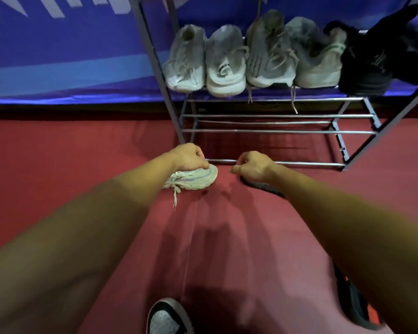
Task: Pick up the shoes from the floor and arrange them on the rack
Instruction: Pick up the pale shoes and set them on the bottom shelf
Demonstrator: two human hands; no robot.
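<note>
Head view. Floor was covered in red carpet (58,165); a blue banner (58,56) with pale lettering ran along the wall behind. A metal shoe rack (275,131) stood against the banner, right of centre. Its upper visible shelf carried four pale sneakers (229,61) side by side, toes toward the camera, with black shoes (364,68) at the right end. Laces hung down from two of the pale ones. The lower rails were bare.

Left hand (187,156) was closed on the top of a white sneaker (196,178), which lay on the carpet just in front of the rack's lowest front rail, one lace trailing toward the camera. Right hand (251,166) was curled shut over a dark shoe (261,185), mostly hidden beneath hand and forearm; actual grasp could not be confirmed. Both forearms were bare.

Near the bottom edge: a black-and-white shoe (167,317), and a dark shoe with red accents (355,307) partly behind the right forearm.
</note>
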